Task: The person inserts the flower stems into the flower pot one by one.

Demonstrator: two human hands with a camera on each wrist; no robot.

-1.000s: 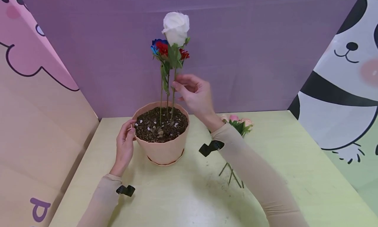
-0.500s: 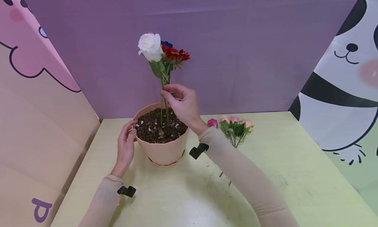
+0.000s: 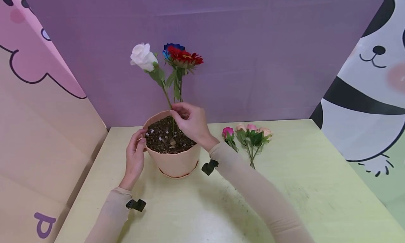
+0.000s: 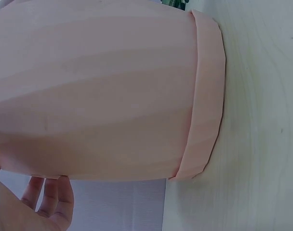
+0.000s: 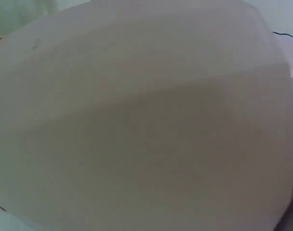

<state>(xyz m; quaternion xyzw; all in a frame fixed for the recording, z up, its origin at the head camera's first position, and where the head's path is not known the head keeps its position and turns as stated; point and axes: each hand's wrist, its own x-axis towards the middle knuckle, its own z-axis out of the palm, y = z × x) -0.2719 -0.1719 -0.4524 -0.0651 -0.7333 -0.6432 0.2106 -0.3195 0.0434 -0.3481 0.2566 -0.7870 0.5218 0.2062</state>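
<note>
My right hand [image 3: 191,123] pinches the stem of a white rose [image 3: 143,56] above the flowerpot; the rose leans to the left, and its lower stem end is hidden behind the hand. Dark soil with pebbles fills the peach flowerpot [image 3: 174,162]. A blue flower [image 3: 167,49] and a red flower [image 3: 186,57] stand upright in it. At the pot's left side, my left hand [image 3: 135,155] rests its fingertips against the wall near the rim. The left wrist view shows several fingers [image 4: 64,197] touching the pot. Pot wall nearly fills the right wrist view.
To the right on the pale table [image 3: 316,186] lie a magenta rose [image 3: 227,132] and a bunch of pink and peach flowers [image 3: 251,135]. A purple backdrop [image 3: 269,60] rises behind the table. The pot stands on a saucer [image 4: 206,96].
My right hand has moved left and down with the white rose, which now tilts left, away from the blue and red flowers. The left hand has stayed at the pot.
</note>
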